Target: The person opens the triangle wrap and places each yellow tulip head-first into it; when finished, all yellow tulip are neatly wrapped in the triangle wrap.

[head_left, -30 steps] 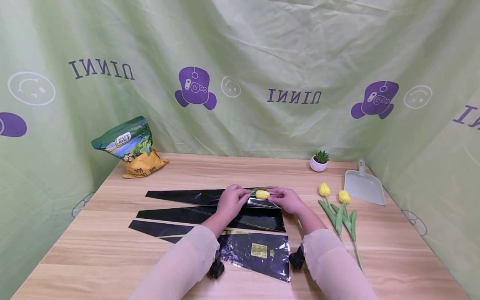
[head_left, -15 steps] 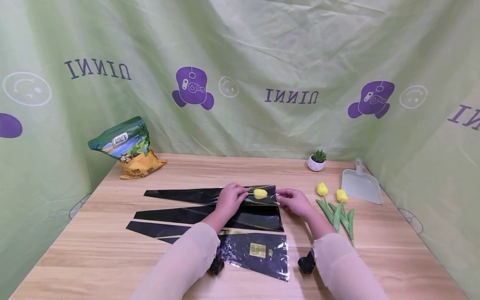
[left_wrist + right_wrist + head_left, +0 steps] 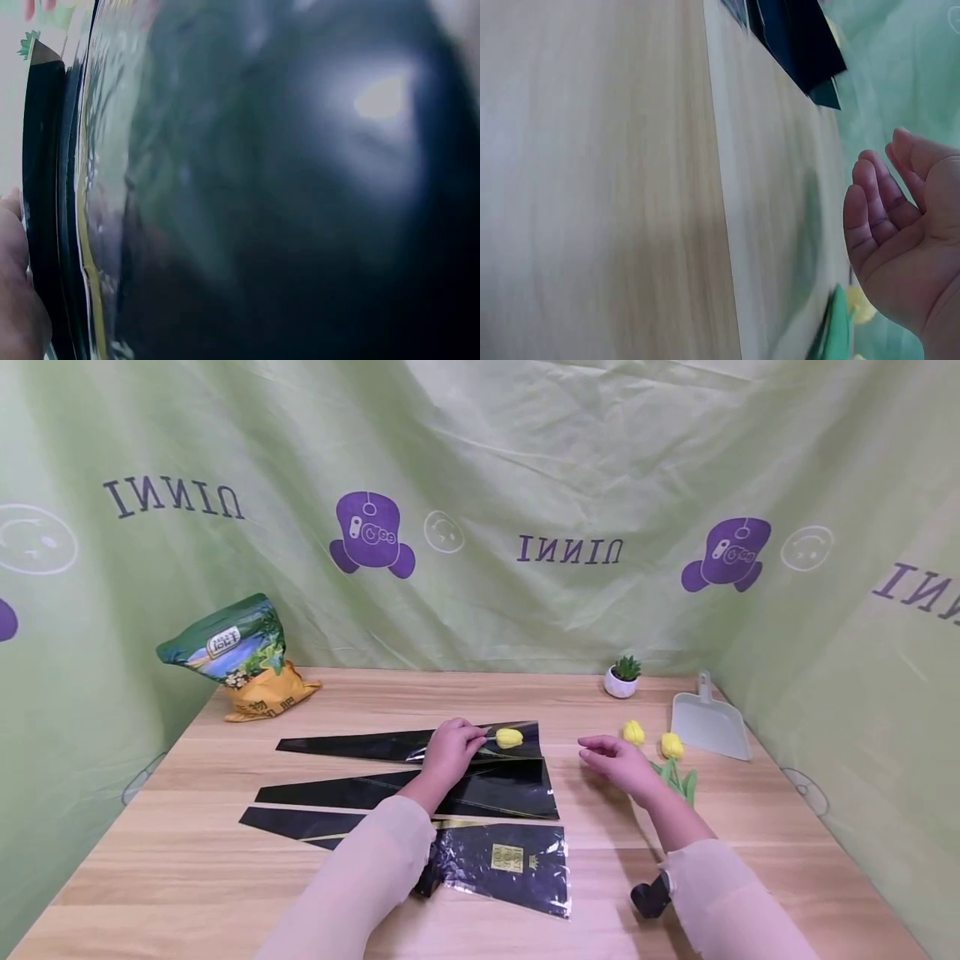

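Observation:
My left hand [image 3: 450,750] pinches a yellow tulip [image 3: 509,738] just below its bloom, over the farthest black flower sleeve [image 3: 360,745]. The bloom lies near that sleeve's wide right end; most of its stem is hidden. Black glossy film [image 3: 247,187] fills the left wrist view, with part of the hand at the left edge. To the right, my right hand [image 3: 621,764] hovers with loosely bent fingers and nothing in them; its palm shows in the right wrist view. Beside it lie two more yellow tulips, one bloom [image 3: 633,732] left of the other [image 3: 672,745], partly covered by the arm.
Nearer me lie a middle black sleeve [image 3: 510,789] and a printed one [image 3: 517,864]. A small potted succulent [image 3: 622,678] and a grey dustpan [image 3: 709,725] stand at back right. At back left leans a green and orange bag [image 3: 258,660]. Green cloth [image 3: 480,460] hangs behind.
My right hand has let go at the sleeve's wide end and moved right toward the two tulips. The left hand stays on the tulip. The head view has shifted slightly.

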Motion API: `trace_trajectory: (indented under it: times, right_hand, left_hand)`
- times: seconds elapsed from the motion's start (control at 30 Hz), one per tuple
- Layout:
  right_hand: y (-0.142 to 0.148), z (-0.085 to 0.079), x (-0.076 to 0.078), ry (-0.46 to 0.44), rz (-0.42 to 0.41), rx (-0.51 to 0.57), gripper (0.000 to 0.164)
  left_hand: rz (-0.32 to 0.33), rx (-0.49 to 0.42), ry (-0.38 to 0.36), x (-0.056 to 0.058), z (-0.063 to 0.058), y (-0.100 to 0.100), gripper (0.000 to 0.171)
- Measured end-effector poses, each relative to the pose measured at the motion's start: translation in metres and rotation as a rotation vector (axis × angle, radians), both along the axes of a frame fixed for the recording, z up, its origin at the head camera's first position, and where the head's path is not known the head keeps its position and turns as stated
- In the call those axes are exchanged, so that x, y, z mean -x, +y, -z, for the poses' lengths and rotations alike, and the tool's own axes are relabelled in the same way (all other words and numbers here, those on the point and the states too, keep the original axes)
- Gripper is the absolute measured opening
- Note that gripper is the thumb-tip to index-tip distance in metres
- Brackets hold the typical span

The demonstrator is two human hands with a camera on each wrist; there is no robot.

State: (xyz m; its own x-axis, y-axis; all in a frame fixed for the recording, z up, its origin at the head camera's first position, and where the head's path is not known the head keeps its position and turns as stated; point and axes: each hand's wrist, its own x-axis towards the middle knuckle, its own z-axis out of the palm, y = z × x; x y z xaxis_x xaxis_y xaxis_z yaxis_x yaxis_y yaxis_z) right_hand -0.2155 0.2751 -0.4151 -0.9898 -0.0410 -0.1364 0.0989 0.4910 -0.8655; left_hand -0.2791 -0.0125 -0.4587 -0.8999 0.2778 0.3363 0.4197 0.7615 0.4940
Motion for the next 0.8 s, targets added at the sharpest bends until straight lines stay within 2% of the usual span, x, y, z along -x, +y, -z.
trace_trajectory:
  times: [0.23,0.37,0.57,0.8]
  right_hand:
    - [0.021,-0.012,-0.021,0.022,0.000,-0.050,0.047]
    - [0.036,-0.014,-0.035,0.019,0.010,-0.071,0.048]
    - [0.057,-0.008,-0.054,-0.006,0.045,-0.125,0.046]
    - [0.075,-0.005,-0.080,-0.029,0.093,-0.216,0.047]
  left_hand:
    - [-0.003,0.000,0.033,0.002,-0.001,-0.002,0.017]
    - [-0.016,-0.009,0.020,0.003,-0.001,-0.004,0.017]
    - [-0.026,-0.009,-0.005,0.003,0.000,-0.006,0.020]
    - [0.019,-0.058,0.010,-0.005,-0.005,-0.005,0.032]
